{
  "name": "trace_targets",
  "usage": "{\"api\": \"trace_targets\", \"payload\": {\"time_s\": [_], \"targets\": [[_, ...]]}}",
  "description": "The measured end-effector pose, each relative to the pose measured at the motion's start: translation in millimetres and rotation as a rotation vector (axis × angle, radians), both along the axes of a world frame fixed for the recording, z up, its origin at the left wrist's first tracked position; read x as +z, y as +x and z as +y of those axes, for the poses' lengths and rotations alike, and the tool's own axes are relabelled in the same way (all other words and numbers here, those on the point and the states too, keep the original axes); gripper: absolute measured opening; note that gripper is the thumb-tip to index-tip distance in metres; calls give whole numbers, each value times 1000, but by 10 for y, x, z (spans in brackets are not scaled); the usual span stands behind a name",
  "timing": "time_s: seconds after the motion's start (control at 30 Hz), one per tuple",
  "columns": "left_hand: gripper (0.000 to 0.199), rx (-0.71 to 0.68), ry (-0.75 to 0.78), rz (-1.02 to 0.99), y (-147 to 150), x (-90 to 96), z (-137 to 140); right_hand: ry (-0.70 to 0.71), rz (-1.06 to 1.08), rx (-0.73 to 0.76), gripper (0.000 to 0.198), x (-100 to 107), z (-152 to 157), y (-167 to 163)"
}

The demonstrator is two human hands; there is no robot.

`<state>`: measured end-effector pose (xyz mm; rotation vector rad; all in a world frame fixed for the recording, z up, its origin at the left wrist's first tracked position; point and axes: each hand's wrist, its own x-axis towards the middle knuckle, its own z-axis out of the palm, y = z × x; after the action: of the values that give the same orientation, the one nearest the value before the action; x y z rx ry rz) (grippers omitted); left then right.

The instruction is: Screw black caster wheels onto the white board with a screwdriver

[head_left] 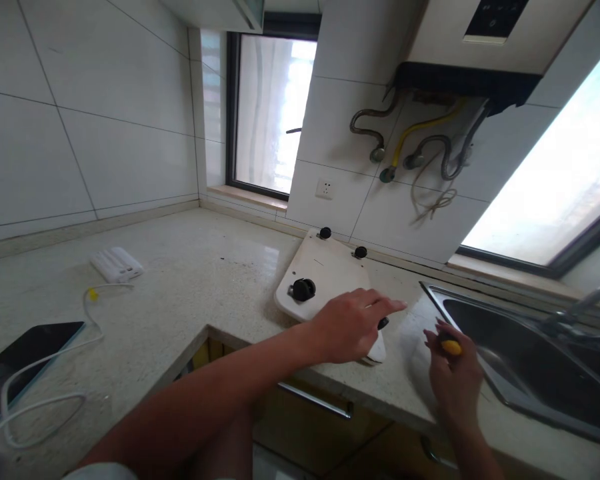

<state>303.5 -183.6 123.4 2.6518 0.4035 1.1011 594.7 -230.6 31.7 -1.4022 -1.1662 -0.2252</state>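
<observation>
A pale board (330, 267) with rounded corners lies on the countertop, with black caster wheels mounted on its upper face. One caster (304, 289) stands at the near left corner, and two smaller-looking ones (325, 233) are along the far edge. My left hand (347, 325) reaches over the near right part of the board, fingers stretched out to the right. Another black caster (383, 323) shows partly under those fingers; whether they touch it is unclear. Right of the board, my right hand (455, 373) grips a screwdriver (450, 345) by its black and yellow handle; its shaft is hidden.
A steel sink (500, 360) with a faucet (580, 307) is at the right. On the left lie a white power bank (116, 265), a white cable (93, 320) and a dark tablet-like device (25, 363). A water heater (480, 40) with hoses hangs above. Drawers (310, 407) sit below the counter.
</observation>
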Motion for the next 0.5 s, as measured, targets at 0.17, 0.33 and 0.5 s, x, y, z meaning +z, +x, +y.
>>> {"api": "trace_targets", "payload": {"time_s": [0.17,0.33,0.5], "targets": [[38,466,69,-138,-952,424,306,-73,-145,19,36,-12,32,10],[31,1069,-158,-18,-2089,199,1084,-82,-124,-6,42,-73,55,70],[35,1277,-281,198,-2715,-331,1443,-112,-40,39,45,-135,32,78]]}}
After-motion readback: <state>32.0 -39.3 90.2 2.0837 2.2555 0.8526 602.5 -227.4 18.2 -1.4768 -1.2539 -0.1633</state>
